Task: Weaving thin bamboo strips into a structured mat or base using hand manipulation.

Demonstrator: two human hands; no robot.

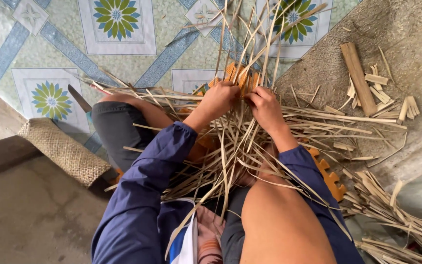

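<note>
Both hands meet mid-weave: left hand point(219, 99), right hand point(264, 105), each grip pinched closed on bamboo strips point(250, 129).

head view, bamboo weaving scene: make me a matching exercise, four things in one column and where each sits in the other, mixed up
Things:
1. knife blade
2. chunk of bamboo
3. woven sacking
4. orange foam mat

Places:
A. on the grey concrete, upper right
B. under the strips, by the person's right knee
C. on the patterned tiles, past the left knee
D. draped over the step edge, left

Pairs: 1-C, 2-A, 3-D, 4-B

Both the left hand and right hand grip the bamboo strips at the centre.
</note>
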